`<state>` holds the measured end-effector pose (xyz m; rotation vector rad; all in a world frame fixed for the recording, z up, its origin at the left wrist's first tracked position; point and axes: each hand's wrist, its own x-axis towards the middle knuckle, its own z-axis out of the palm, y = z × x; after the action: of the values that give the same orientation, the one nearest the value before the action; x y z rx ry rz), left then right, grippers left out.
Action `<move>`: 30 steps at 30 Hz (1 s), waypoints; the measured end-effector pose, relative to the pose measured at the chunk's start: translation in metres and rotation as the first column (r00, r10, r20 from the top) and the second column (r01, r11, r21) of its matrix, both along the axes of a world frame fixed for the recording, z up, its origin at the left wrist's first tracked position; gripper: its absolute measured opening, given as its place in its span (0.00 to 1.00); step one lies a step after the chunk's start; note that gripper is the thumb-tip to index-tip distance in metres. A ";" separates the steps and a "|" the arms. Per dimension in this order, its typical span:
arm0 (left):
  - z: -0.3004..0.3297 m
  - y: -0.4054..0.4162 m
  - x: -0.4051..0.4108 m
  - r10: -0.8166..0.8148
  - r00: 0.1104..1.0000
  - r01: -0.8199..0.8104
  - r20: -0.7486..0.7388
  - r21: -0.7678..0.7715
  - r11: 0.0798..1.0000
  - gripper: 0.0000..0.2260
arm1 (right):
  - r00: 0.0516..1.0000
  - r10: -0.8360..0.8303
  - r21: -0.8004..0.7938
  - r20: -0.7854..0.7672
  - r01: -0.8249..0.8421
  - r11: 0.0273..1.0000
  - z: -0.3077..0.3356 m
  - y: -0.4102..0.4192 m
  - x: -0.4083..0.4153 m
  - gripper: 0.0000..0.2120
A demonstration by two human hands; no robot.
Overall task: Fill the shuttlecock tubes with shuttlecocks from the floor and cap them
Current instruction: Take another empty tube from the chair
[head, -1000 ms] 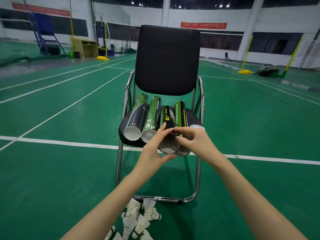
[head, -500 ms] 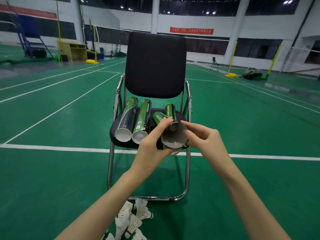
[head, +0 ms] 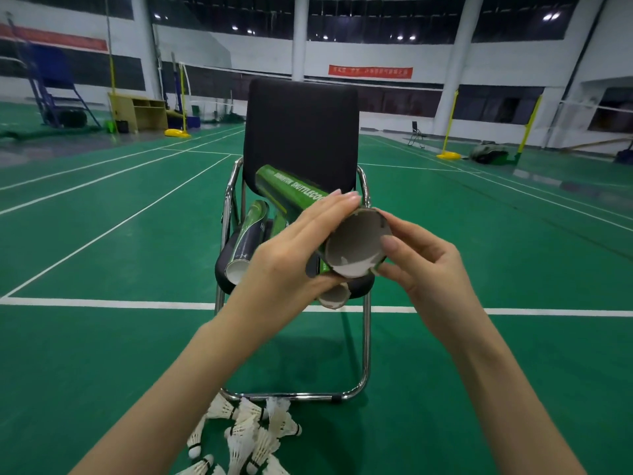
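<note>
Green cardboard fills the middle of your view: a shuttlecock tube (head: 294, 197) lifted off the chair (head: 301, 132), its far end tilted up toward 11 o'clock and its open mouth turned back at you. Your left hand (head: 294, 255) wraps the tube near the mouth, fingers laid over the top and thumb underneath, so that grip is closed on the tube. Your right hand (head: 424, 265) meets the mouth from 3 o'clock, thumb on the rim and fingers curled under its lower edge, pinching the same tube. The inside of the mouth looks pale grey and no shuttlecock shows in it.

Below your hands, on the black seat, other tubes lie side by side with their open ends toward you: one tube at the left edge (head: 248, 241) shows fully, at 9 o'clock from the held tube; another open end (head: 334, 298) peeks out at 6 o'clock, just under your left hand. How many lie between them you cannot tell, since your hand covers them.

On the green court floor (head: 102, 354), at 6 o'clock from the chair and touching its chrome base bar, a loose heap of white shuttlecocks (head: 250, 430) lies between your forearms
</note>
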<state>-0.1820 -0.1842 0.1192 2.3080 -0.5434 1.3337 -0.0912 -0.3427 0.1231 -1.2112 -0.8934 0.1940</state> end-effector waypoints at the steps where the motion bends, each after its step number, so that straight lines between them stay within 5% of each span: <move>1: -0.002 0.003 -0.006 0.014 1.000 -0.013 -0.011 0.006 1.000 0.31 | 0.999 0.026 -0.004 -0.020 -0.026 1.000 -0.003 0.003 -0.003 0.14; 8: -0.039 0.023 -0.034 0.104 0.984 -0.098 -0.146 0.046 0.994 0.28 | 0.900 0.261 0.056 -0.349 -0.258 0.965 -0.063 0.038 -0.020 0.17; 11: -0.069 0.033 -0.039 0.197 0.959 -0.183 -0.206 0.086 0.979 0.29 | 0.820 0.326 0.090 -0.471 -0.322 0.942 -0.097 0.051 -0.027 0.10; 15: -0.114 0.047 -0.045 0.301 0.898 -0.267 -0.322 0.147 0.952 0.31 | 0.724 0.349 0.076 -0.595 -0.381 0.921 -0.150 0.064 -0.030 0.12; 24: -0.239 0.083 -0.018 0.278 0.660 -0.232 -0.698 0.163 0.959 0.39 | 0.508 0.267 0.000 -0.819 -0.465 0.885 -0.281 0.094 -0.012 0.35; 30: -0.305 0.101 -0.007 0.238 0.571 -0.219 -0.786 0.133 0.967 0.44 | 0.391 0.273 0.040 -0.879 -0.510 0.859 -0.344 0.106 0.001 0.31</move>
<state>-0.1893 -0.0832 -0.1855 2.7250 0.0612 0.2254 -0.0907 -0.2366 -0.2212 -0.8854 -0.2047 1.2543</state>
